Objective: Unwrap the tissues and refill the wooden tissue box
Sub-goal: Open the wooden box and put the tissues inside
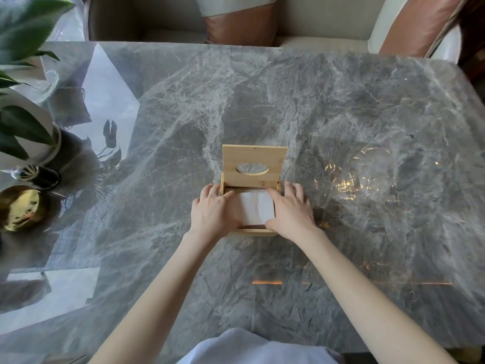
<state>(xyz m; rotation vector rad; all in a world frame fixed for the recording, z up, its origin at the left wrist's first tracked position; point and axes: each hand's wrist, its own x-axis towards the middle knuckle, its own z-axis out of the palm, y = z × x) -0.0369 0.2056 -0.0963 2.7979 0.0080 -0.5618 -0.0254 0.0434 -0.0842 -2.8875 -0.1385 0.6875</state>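
Note:
The wooden tissue box [254,231] stands in the middle of the grey marble table [341,127]. Its lid [254,156], with an oval slot, is swung up and stands upright at the far side. A white stack of tissues [256,210] lies inside the box. My left hand [214,210] rests over the stack's left side, fingers bent onto its edge. My right hand [290,208] covers the right side the same way, thumb on the near right corner. Both hands press on the tissues from the sides; no wrapper shows.
A potted plant [23,119] in a white pot stands at the table's left edge, with a shiny gold ball ornament [19,207] in front of it. Chairs with brown cushions [241,24] stand beyond the far edge. My white clothing [252,348] shows at the bottom.

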